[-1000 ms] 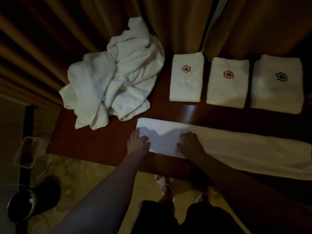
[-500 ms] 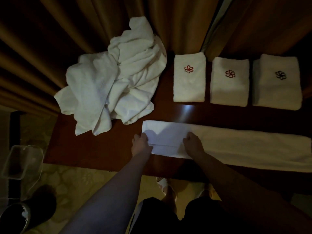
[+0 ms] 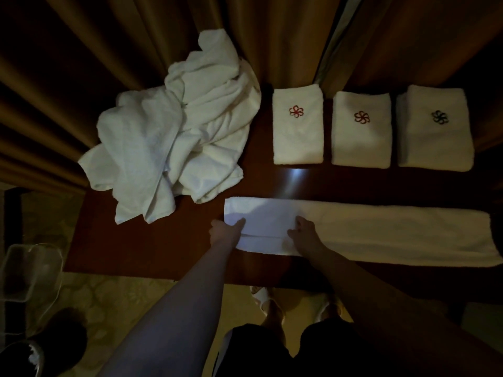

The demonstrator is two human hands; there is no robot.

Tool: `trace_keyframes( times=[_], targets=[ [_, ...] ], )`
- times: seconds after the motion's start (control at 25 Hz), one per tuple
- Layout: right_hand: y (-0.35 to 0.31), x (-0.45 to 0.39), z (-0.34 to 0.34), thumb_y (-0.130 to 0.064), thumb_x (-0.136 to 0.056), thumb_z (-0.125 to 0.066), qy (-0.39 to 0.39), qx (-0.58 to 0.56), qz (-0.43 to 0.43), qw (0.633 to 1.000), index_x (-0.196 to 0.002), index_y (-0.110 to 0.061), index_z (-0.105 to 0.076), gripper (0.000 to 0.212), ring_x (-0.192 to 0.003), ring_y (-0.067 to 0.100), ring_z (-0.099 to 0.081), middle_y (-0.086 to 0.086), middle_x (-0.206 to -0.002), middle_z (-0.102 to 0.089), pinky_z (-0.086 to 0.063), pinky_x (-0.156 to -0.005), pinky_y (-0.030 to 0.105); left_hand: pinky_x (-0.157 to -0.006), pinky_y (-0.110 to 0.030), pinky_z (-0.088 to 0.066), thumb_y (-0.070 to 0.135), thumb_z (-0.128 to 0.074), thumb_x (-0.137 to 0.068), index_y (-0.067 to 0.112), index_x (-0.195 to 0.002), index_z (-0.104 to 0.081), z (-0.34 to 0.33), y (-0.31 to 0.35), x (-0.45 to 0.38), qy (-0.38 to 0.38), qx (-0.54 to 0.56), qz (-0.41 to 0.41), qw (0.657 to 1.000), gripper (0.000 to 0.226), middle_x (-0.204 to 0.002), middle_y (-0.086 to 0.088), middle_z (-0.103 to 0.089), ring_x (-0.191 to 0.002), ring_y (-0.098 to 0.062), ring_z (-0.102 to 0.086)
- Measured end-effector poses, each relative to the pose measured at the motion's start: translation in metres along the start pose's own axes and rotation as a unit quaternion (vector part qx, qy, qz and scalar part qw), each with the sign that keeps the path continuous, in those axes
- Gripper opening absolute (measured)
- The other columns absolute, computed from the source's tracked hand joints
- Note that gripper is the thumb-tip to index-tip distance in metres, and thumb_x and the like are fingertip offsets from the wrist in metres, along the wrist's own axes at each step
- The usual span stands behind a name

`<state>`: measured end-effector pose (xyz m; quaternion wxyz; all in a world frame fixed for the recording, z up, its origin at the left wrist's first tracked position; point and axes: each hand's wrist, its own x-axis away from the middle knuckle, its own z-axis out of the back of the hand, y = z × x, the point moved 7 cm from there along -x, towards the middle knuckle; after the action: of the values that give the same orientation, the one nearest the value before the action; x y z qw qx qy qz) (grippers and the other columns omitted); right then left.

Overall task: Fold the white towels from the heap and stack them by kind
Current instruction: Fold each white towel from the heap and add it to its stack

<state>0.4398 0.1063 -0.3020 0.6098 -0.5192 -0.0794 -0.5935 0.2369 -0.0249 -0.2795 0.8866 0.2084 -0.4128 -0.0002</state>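
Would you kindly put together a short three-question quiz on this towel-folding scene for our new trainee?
1. True or false: every folded stack along the back of the table bears a red flower emblem.
2. Which is in contact with the long towel? A) left hand only B) right hand only C) both hands
3. Fill in: the unfolded heap lies to the ___ of the stacks, seen from the person.

Key: 1 false, the rightmost stack has a dark emblem; 2 C; 3 left.
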Motion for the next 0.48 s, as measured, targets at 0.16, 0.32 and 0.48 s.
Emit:
trace_keyframes(
  times=[0.16, 0.32, 0.48],
  targets=[
    [0.0, -0.004, -0.006, -0.021, -0.091, -0.057, -0.026, 0.02, 0.011, 0.999, -0.146, -0.003, -0.029, 0.064, -0.132, 0.037, -0.036, 0.019, -0.15, -0.028, -0.036, -0.109, 0.046, -0.074, -0.031, -0.046, 0.028, -0.07, -0.085, -0.001, -0.113, -0.063, 0.009, 0.009, -0.003, -0.013, 0.036, -0.055, 0.998, 0.041, -0.113, -0.019, -0.065, -0.101, -0.032, -0.063],
    [-0.012, 0.003, -0.004, -0.019, -0.093, -0.056, -0.036, -0.032, 0.0, 0.999, -0.144, -0.005, -0.033, 0.058, -0.12, 0.029, -0.047, 0.015, -0.146, -0.036, -0.045, -0.081, 0.035, -0.066, -0.034, -0.044, 0.02, -0.07, -0.08, -0.002, -0.085, -0.063, 0.031, 0.031, 0.02, 0.009, 0.147, -0.148, 0.978, 0.024, -0.078, -0.012, -0.063, -0.075, -0.023, -0.059],
    [-0.042, 0.022, -0.011, -0.013, -0.098, -0.045, -0.08, -0.023, 0.005, 0.997, -0.144, -0.005, -0.037, 0.047, -0.134, 0.029, -0.038, 0.014, -0.15, -0.033, -0.037, -0.098, 0.03, -0.058, -0.034, -0.041, 0.021, -0.071, -0.072, -0.009, -0.077, -0.062, 0.047, 0.048, 0.04, 0.028, 0.183, -0.223, 0.957, 0.032, -0.07, -0.019, -0.063, -0.063, -0.019, -0.055]
  ],
)
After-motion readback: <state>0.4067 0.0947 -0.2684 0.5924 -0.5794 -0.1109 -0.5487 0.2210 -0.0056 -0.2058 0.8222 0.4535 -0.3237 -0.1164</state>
